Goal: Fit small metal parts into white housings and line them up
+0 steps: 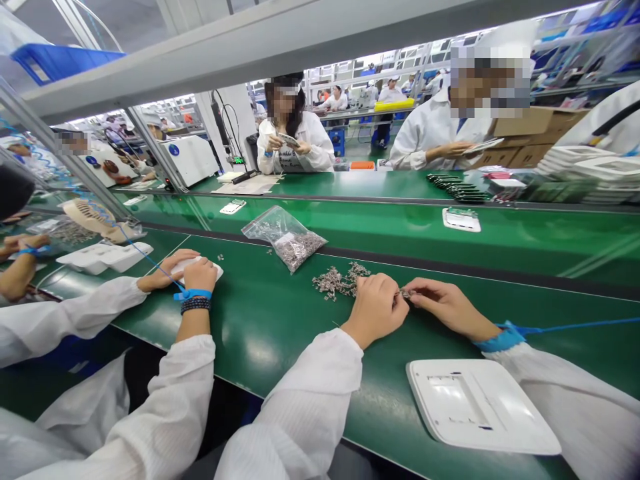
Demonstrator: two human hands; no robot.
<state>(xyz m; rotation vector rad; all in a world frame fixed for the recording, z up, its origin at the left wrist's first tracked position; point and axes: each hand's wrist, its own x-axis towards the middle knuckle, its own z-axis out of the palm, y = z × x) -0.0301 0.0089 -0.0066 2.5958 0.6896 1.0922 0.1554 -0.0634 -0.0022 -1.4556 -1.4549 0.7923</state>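
Observation:
My left hand is closed beside a loose pile of small silvery metal pieces on the green bench. My right hand pinches at a small metal piece between thumb and forefinger. The fingertips of both hands nearly meet there. What my left fingers hold, if anything, is hidden behind the knuckles. Below my right wrist, a white plastic panel with a rectangular recess lies flat. Past the pile rests a clear zip bag full of similar metal pieces.
To my left, a co-worker's hands hold a white part. A blue wrist cord runs right from my sleeve. Beyond the bench, a green conveyor carries white panels. Two people sit across it. A grey beam crosses overhead.

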